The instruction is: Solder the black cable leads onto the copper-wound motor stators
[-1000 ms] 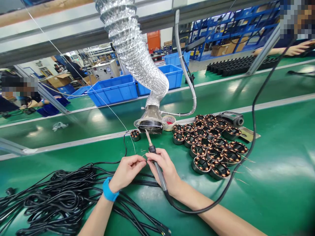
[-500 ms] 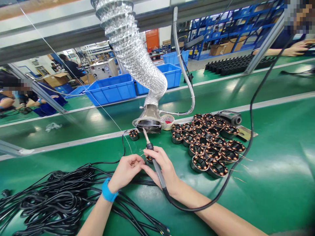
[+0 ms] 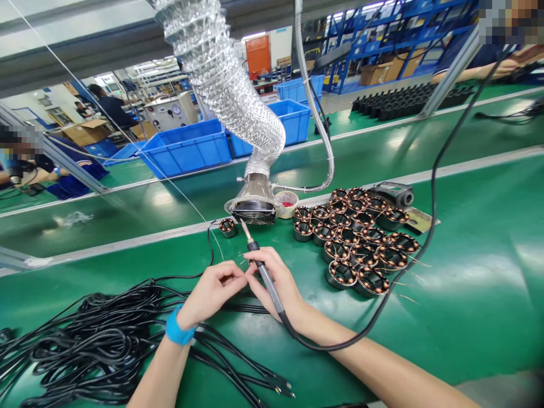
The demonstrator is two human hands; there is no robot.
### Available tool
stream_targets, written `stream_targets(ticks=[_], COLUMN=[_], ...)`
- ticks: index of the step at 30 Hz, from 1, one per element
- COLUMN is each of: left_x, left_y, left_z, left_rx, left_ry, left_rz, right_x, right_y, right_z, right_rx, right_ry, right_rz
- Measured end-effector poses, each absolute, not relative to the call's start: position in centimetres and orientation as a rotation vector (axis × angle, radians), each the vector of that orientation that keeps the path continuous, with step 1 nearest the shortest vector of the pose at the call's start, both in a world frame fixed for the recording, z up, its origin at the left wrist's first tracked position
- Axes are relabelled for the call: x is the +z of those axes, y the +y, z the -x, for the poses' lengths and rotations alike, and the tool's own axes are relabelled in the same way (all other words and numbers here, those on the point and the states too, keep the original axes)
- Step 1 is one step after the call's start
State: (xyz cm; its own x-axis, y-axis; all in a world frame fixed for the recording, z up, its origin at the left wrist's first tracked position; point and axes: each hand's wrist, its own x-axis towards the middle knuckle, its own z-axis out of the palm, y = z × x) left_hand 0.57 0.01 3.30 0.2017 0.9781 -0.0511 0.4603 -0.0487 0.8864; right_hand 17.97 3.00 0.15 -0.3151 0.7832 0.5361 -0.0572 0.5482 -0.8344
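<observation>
My right hand (image 3: 278,289) is closed round a soldering iron (image 3: 266,277), its tip pointing up and away toward the fume hood. My left hand (image 3: 219,292), with a blue wristband (image 3: 179,326), is pinched shut, fingertips meeting those of my right hand; what it grips is hidden. A thin, pale wire (image 3: 187,201) runs down from the upper left and ends at the left hand. Behind the fingertips, a wound copper stator is mostly covered. Another stator (image 3: 228,228) stands on the green bench just beyond, left of the hood.
A fume hood (image 3: 255,195) hangs from a silver duct (image 3: 238,90). Several stators (image 3: 348,243) stand grouped at right, beside a round tub (image 3: 286,204). Black cables (image 3: 93,340) lie heaped at left. Blue bins (image 3: 187,150) and co-workers are across the bench.
The view has shifted slightly, so the bench things sit a little higher and further left. Both hands stay together, with the soldering iron still in my right hand.
</observation>
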Motion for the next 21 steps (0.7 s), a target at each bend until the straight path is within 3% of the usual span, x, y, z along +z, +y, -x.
stream_targets(ticks=[7, 13, 21], left_x=[3.2, 2.2, 1.3], left_y=[0.3, 0.3, 1.0], left_z=[0.0, -0.8, -0.4], left_rx=[0.750, 0.952, 1.240], left_ry=[1.237, 1.282, 1.378], left_rz=[-1.260, -1.188, -1.037], right_x=[-0.1, -0.6, -0.9], right_y=[3.4, 3.3, 4.2], right_z=[-17.6, -17.3, -18.2], right_rx=[1.084, 1.157, 0.793], right_ry=[-1.579, -1.509, -1.711], right_rz=[0.687, 0.700, 0.667])
